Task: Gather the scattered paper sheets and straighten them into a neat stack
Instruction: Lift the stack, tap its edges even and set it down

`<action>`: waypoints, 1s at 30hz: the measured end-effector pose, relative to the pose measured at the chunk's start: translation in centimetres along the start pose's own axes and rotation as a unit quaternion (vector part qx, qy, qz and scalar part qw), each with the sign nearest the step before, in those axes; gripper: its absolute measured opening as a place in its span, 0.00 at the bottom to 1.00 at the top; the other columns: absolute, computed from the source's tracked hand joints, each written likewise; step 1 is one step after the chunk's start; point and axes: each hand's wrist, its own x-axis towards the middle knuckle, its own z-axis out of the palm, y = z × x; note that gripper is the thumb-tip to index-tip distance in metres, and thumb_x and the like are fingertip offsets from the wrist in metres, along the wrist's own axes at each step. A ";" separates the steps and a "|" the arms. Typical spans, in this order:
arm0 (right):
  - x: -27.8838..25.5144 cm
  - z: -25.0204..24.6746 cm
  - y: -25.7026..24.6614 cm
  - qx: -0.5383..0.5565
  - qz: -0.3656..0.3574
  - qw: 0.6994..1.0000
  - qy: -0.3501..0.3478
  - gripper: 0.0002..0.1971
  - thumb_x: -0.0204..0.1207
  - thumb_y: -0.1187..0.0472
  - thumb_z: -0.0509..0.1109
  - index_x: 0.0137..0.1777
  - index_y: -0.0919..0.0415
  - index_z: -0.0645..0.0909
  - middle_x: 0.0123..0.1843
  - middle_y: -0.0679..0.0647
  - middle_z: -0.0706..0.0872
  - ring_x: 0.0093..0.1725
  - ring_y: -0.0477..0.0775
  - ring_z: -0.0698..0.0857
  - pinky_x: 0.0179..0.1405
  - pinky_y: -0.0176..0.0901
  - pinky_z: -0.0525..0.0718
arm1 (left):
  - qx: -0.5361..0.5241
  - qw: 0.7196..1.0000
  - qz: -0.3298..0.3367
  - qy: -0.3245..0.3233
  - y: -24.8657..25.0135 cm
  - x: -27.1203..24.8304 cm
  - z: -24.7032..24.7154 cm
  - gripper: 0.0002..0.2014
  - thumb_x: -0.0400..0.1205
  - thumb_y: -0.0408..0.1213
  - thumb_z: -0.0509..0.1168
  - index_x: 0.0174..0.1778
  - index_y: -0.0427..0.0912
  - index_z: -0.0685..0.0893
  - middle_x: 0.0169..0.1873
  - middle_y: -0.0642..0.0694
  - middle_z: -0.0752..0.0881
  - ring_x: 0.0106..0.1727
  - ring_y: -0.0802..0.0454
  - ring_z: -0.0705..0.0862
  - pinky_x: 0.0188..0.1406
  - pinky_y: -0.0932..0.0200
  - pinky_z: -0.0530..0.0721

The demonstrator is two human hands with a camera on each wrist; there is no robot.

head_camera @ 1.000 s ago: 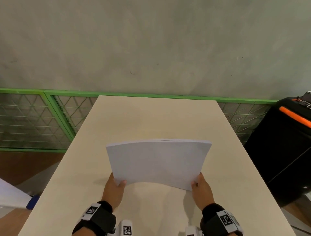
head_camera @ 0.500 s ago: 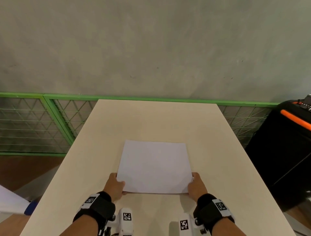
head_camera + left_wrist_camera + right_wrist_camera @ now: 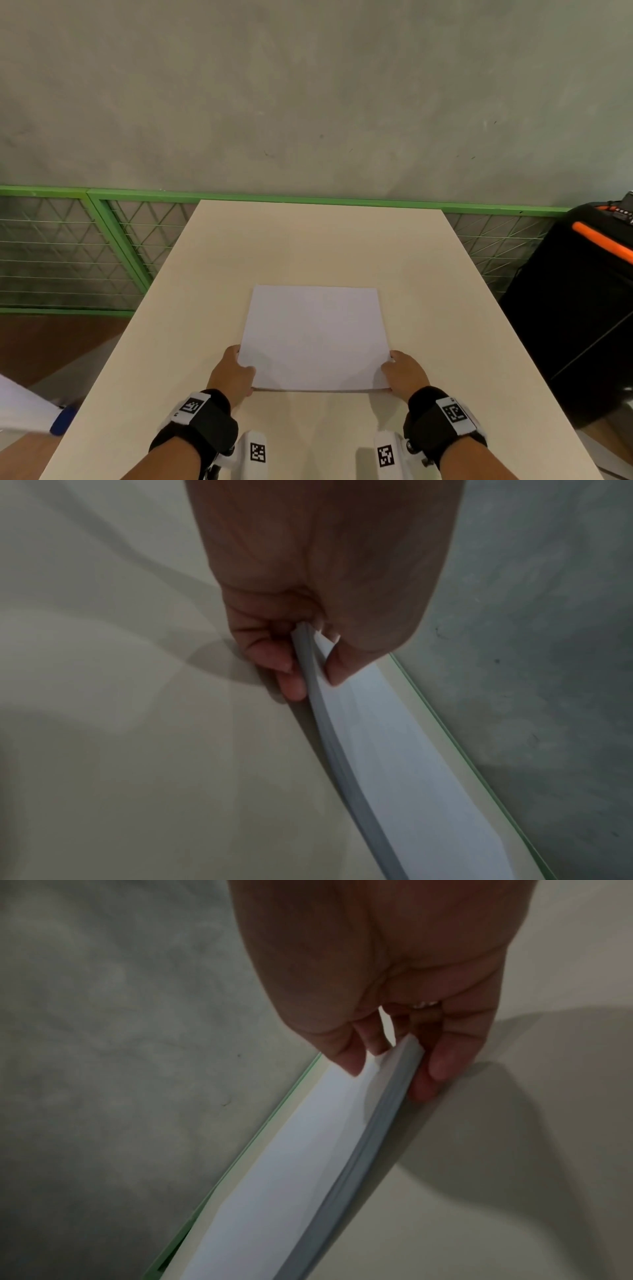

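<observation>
- The paper stack (image 3: 315, 337) lies on the middle of the pale bench (image 3: 308, 246), its edges lined up square and its near edge towards the person.
- The left hand (image 3: 230, 375) holds the stack's near left corner; in the left wrist view its thumb lies on the top sheet and its fingers (image 3: 291, 681) curl under the side edge, so this grip pinches the paper.
- The right hand (image 3: 406, 373) holds the near right corner the same way; in the right wrist view the thumb rests on top and the fingers (image 3: 435, 1069) sit under the edge, a pinching grip as well.
- In both wrist views the held corners sit a little above the bench and the stack bends gently down away from the hands.
- Both wrists carry black bands (image 3: 202, 419) with printed square markers.
- Behind the bench stands a green railing (image 3: 102, 236) with wire mesh, and behind that a grey wall (image 3: 308, 102).
- To the right of the bench stands a black case (image 3: 575, 308) with an orange strip.
</observation>
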 end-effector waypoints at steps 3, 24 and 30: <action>-0.7 -0.5 -0.1 -0.056 -0.030 0.997 -0.032 0.23 0.73 0.58 0.68 0.66 0.65 0.71 0.65 0.63 0.77 0.59 0.60 0.77 0.57 0.44 0.76 | 0.053 0.998 0.012 0.015 0.4 -0.7 -0.3 0.31 0.76 0.34 0.63 0.76 0.38 0.63 0.64 0.37 0.80 0.61 0.37 0.80 0.56 0.52 0.80; -1.2 0.2 -0.3 -0.294 -0.091 0.951 -0.017 0.28 0.71 0.61 0.69 0.71 0.58 0.68 0.67 0.61 0.75 0.66 0.60 0.77 0.65 0.44 0.78 | 0.440 0.892 0.102 -0.017 2.2 -1.2 -1.3 0.24 0.71 0.39 0.69 0.65 0.42 0.78 0.62 0.46 0.83 0.64 0.48 0.81 0.59 0.61 0.79; -1.0 0.3 -0.4 -0.319 -0.092 0.943 -0.017 0.25 0.70 0.62 0.68 0.68 0.60 0.69 0.64 0.62 0.76 0.63 0.62 0.79 0.61 0.45 0.80 | 0.467 0.876 0.119 -0.034 2.6 -1.1 -1.3 0.15 0.70 0.37 0.67 0.28 0.48 0.65 0.40 0.50 0.77 0.43 0.50 0.78 0.41 0.63 0.75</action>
